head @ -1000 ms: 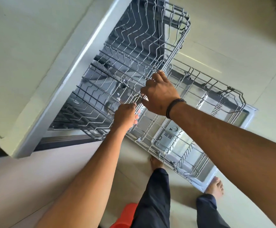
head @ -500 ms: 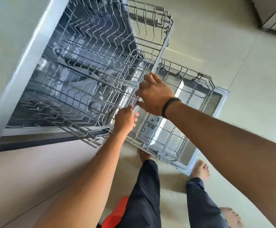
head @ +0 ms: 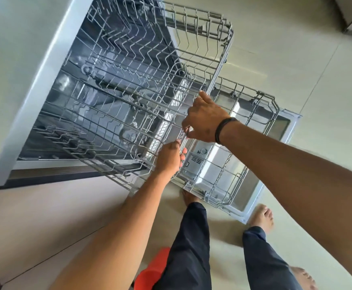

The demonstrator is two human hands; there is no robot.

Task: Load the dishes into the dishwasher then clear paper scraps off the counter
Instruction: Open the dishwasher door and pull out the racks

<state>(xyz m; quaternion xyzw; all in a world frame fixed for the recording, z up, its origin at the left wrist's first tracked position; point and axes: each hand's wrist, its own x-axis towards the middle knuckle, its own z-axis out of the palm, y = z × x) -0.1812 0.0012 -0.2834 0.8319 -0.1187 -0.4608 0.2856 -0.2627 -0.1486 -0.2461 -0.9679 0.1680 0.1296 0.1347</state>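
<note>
Both the left hand [head: 169,159] and right hand [head: 205,120] grip the thin grey wire upper rack [head: 141,84].

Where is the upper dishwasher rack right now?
Centre-left in the head view, the upper rack is pulled out from under the counter, above the lower rack; both hands grip its front edge.

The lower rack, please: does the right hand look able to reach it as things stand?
Probably yes: the right hand grips the upper rack's front rail, and the lower rack juts out beyond it, uncovered.
</note>
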